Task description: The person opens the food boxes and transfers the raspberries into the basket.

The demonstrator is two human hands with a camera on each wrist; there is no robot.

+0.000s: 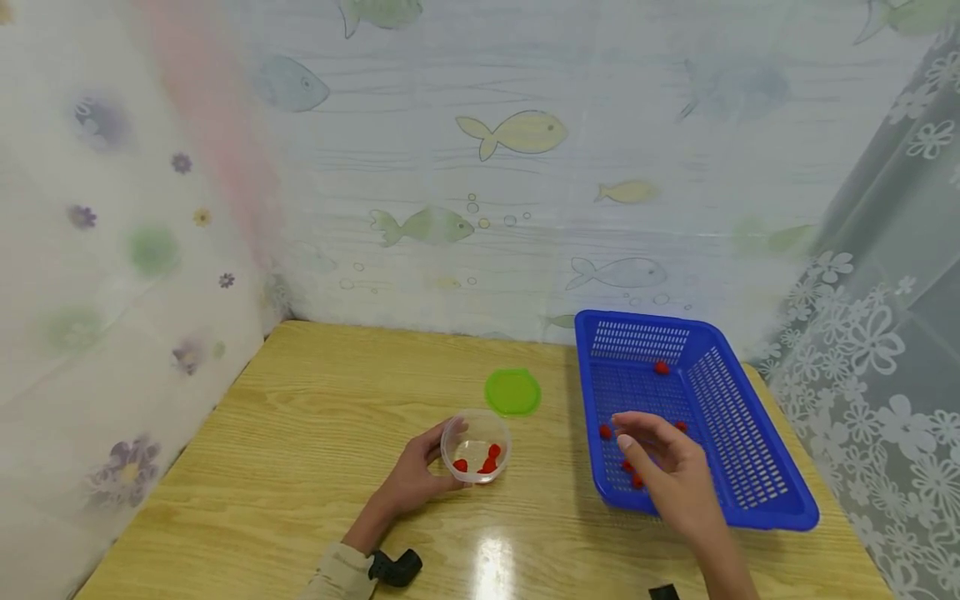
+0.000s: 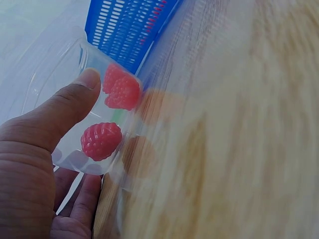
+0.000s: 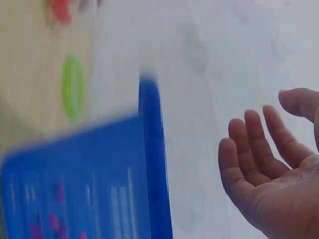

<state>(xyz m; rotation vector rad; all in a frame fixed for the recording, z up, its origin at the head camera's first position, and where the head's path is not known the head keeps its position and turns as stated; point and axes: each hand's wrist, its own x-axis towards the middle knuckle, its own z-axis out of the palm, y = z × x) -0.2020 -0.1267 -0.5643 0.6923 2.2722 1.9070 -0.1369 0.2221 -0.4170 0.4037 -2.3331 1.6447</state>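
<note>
The left hand [image 1: 416, 475] curls in a grip while the right hand [image 1: 675, 479] hovers, loosely curved.

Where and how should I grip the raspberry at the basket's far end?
From above, most likely: the walls of the blue basket enclose the raspberry. Pinch its left and right sides gently, because it is small, rounded and lies close to the basket's far wall, leaving little room behind.
</note>
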